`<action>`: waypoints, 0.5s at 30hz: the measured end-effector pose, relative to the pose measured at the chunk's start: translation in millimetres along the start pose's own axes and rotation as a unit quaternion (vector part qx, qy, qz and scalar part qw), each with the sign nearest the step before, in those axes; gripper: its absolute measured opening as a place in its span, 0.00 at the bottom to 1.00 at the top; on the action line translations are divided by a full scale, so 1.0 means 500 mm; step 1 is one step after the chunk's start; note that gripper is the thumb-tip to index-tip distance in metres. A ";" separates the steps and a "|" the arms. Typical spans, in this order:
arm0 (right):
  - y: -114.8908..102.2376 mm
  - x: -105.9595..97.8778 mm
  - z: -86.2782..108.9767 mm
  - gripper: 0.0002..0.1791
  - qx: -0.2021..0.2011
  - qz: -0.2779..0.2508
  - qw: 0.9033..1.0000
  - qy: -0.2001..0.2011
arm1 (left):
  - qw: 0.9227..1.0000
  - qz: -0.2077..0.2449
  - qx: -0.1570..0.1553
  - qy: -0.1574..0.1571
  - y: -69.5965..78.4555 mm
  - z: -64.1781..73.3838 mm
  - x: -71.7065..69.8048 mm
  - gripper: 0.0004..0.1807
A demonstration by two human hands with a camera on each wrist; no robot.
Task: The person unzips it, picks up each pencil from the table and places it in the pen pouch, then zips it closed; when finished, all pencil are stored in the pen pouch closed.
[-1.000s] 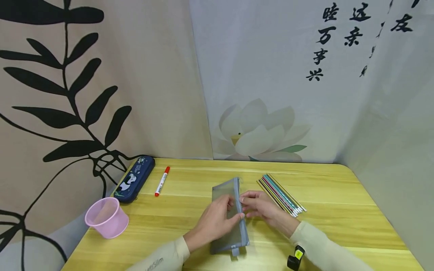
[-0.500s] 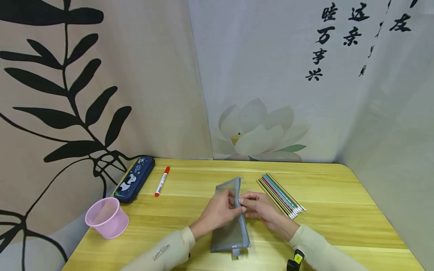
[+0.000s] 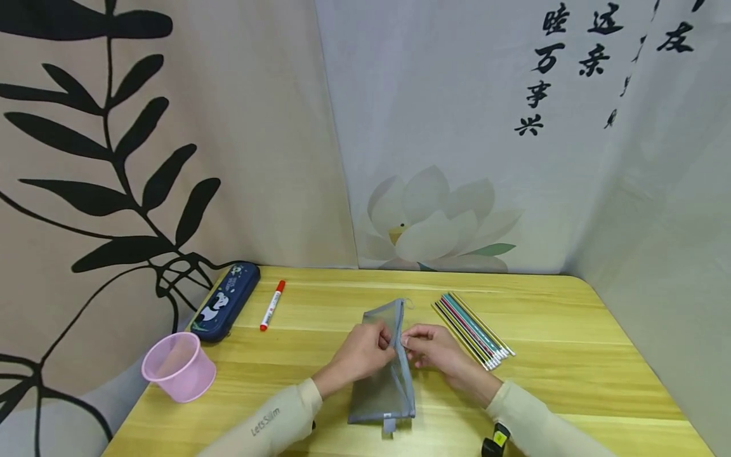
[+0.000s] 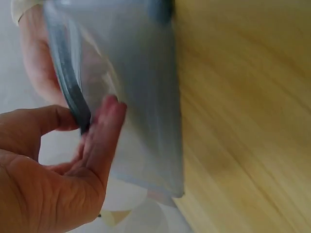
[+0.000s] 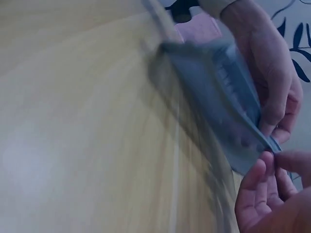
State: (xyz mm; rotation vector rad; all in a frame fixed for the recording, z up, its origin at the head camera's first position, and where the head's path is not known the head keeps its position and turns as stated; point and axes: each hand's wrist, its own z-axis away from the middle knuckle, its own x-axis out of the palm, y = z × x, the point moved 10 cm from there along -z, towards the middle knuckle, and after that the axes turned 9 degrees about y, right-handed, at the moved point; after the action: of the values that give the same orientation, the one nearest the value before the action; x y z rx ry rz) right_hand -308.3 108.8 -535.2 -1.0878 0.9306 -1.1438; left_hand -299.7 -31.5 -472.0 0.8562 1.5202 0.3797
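Observation:
A grey see-through zip pouch (image 3: 374, 397) stands tilted on its long side on the wooden table, its zipped edge toward the right. My left hand (image 3: 365, 348) pinches one side of its mouth; in the left wrist view the thumb and fingers of that left hand (image 4: 73, 160) close on the dark zip strip, which bows away from the mesh. From the right, my right hand (image 3: 436, 349) pinches the zip edge between thumb and fingertips. In the right wrist view the right hand (image 5: 272, 189) grips the near end of the strip, with the left hand (image 5: 277, 87) beyond.
Several pencils (image 3: 474, 331) lie side by side to the right of the pouch. A red-capped marker (image 3: 272, 306), a navy pencil case (image 3: 226, 301) and a pink cup (image 3: 191, 377) are on the left of the table (image 3: 571, 368). Printed curtains stand behind.
My left hand has shifted slightly left, its thumb drawing back from the zip edge. The pouch's near end has swung a little left, and a gap shows along its mouth.

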 end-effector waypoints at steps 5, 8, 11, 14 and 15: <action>-0.016 0.003 0.000 0.11 -0.054 0.048 0.997 -0.017 | 1.000 -0.012 0.008 0.006 -0.004 -0.001 -0.027 0.04; -0.027 -0.002 0.002 0.10 -0.083 0.083 0.993 -0.010 | 1.000 -0.017 0.003 0.013 -0.005 -0.001 -0.047 0.03; -0.032 -0.011 0.004 0.08 -0.106 0.124 0.987 0.006 | 1.000 -0.020 -0.005 0.010 -0.006 -0.001 -0.070 0.03; -0.032 -0.017 0.004 0.05 -0.123 0.155 0.980 0.015 | 1.000 -0.026 -0.009 0.006 -0.006 0.001 -0.096 0.03; -0.032 -0.019 0.004 0.04 -0.129 0.165 0.978 0.018 | 1.000 -0.030 -0.009 0.005 -0.006 0.002 -0.105 0.04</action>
State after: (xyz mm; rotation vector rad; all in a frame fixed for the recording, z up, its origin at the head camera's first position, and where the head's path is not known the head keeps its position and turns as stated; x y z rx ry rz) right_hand -311.8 117.2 -519.2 -1.0706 1.2617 -0.7855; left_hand -302.9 -70.5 -436.9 0.7940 1.5455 0.3540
